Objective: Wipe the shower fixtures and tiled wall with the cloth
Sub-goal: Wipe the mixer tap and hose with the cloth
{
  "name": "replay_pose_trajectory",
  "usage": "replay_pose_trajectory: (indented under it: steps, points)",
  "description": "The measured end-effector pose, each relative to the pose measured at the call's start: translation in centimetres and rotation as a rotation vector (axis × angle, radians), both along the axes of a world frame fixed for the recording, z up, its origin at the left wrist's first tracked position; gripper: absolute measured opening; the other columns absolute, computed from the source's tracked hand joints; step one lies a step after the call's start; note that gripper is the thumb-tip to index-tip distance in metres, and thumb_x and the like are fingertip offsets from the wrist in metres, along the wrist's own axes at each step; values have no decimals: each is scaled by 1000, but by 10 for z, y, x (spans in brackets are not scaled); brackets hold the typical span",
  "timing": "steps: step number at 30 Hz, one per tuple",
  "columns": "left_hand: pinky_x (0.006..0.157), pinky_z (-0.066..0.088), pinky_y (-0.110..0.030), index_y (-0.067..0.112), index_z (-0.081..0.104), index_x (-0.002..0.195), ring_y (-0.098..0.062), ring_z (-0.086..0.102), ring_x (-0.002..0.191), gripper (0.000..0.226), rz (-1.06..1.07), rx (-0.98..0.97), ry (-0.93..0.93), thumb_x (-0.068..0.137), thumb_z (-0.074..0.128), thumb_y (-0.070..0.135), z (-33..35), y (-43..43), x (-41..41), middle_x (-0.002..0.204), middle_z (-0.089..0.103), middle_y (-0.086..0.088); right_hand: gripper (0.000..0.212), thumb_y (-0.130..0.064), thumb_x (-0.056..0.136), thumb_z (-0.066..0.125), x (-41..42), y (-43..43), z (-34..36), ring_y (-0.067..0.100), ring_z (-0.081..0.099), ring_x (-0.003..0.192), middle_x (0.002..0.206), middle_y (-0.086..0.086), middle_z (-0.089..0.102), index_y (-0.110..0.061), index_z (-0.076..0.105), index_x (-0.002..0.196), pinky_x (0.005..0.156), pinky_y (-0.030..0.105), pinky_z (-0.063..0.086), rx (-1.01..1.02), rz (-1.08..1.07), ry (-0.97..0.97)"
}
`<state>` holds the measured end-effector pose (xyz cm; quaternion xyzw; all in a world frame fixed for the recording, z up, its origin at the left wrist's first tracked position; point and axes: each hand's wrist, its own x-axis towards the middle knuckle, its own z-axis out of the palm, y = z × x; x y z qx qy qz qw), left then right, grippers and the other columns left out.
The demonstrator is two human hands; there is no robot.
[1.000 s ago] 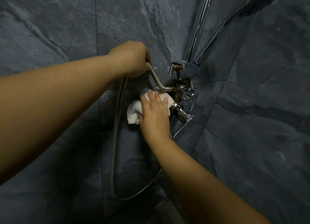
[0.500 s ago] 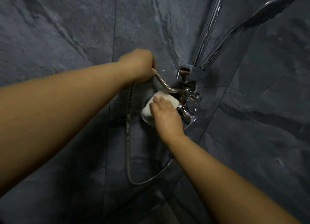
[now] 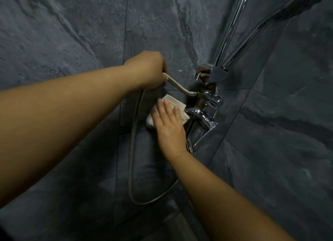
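Observation:
My left hand (image 3: 147, 70) grips the ribbed metal shower hose (image 3: 180, 88) and holds it away from the dark slate tiled wall (image 3: 72, 33). Below it, my right hand (image 3: 169, 125) lies with straight fingers on a folded white cloth (image 3: 175, 104), pressing it against the wall just left of the chrome mixer tap (image 3: 203, 118). The hose joins the valve fitting (image 3: 207, 96) at the right, and its long loop hangs down to the left of the tap. Most of the cloth is under my palm.
A chrome riser rail (image 3: 232, 24) and a hand shower handle (image 3: 266, 18) rise from a bracket (image 3: 214, 73) above the tap. Tiled walls meet in a corner behind the fixtures. The hanging hose loop (image 3: 133, 150) curves under my right forearm.
My right hand has slid the cloth a little over the wall beside the tap. My left hand keeps its hold on the hose. The view has drifted slightly.

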<state>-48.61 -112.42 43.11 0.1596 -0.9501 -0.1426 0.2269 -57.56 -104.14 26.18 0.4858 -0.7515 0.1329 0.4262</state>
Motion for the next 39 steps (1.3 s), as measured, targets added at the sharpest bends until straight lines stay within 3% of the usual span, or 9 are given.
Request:
replay_pose_trajectory:
  steps: [6, 10, 13, 19, 24, 29, 31, 35, 39]
  points:
    - [80, 47, -32, 19, 67, 110, -27, 61, 92, 23, -6, 20, -28, 90, 57, 23, -3, 3, 6, 107, 66, -12, 38, -7, 81, 46, 10, 22, -54, 37, 52, 121, 130, 20, 55, -4, 62, 116, 100, 43, 44, -54, 138, -317]
    - [83, 47, -33, 19, 68, 110, -27, 61, 97, 23, -6, 31, -26, 90, 57, 24, -8, 0, 7, 107, 67, -11, 50, -1, 77, 39, 42, 40, -45, 23, 44, 129, 136, 5, 47, -7, 57, 123, 112, 22, 27, -477, 326, -570]
    - [84, 45, -32, 20, 68, 110, -26, 60, 100, 23, 6, 46, -12, 90, 58, 24, -8, 1, 5, 109, 66, -10, 50, 11, 80, 51, 42, 30, -5, 30, 40, 132, 137, 8, 43, -8, 51, 126, 113, 34, 29, -751, 380, -494]
    - [76, 45, -28, 19, 68, 110, -23, 57, 80, 24, -7, 34, -29, 90, 57, 24, -7, 1, 7, 102, 68, -11, 55, 6, 73, 42, 19, 2, -17, 28, 12, 141, 145, 11, 42, -10, 58, 124, 111, 58, 21, -451, 177, -537]
    - [87, 46, -35, 22, 68, 109, -26, 59, 98, 22, 10, 0, -35, 89, 58, 27, -11, 1, 7, 106, 67, -9, 62, 15, 79, 48, 42, 15, -42, 16, 23, 141, 146, -9, 34, -28, 52, 123, 114, 26, 23, -732, 353, -789]
    - [86, 45, -35, 23, 68, 106, -18, 55, 83, 20, 17, -9, -47, 90, 56, 27, -14, -1, 6, 100, 67, -5, 46, 3, 92, 50, 58, 15, -23, 12, 46, 125, 137, 3, 48, -17, 46, 133, 104, 16, 35, -1355, 236, -1227]
    - [86, 46, -36, 23, 68, 107, -17, 54, 80, 20, 24, -14, -50, 91, 56, 27, -13, 0, 5, 98, 67, -4, 49, -3, 94, 49, 50, 3, -4, 16, 36, 134, 147, 8, 37, -13, 37, 140, 111, 21, 25, -1339, 221, -1194]
    - [76, 48, -32, 21, 66, 108, -13, 56, 62, 20, 25, 11, -60, 92, 55, 26, -14, 1, 4, 84, 63, -1, 53, 0, 93, 49, 51, -23, 8, 16, 11, 144, 157, 10, 7, -11, 33, 143, 97, -7, 4, -1248, 193, -1185]
    - [77, 47, -31, 21, 67, 107, -20, 55, 70, 20, 24, -19, -50, 91, 55, 27, -15, 0, 2, 83, 63, -4, 50, 6, 92, 48, 68, -6, -15, 15, 18, 143, 155, 6, 18, -20, 42, 133, 96, -7, 11, -1157, 282, -1217]
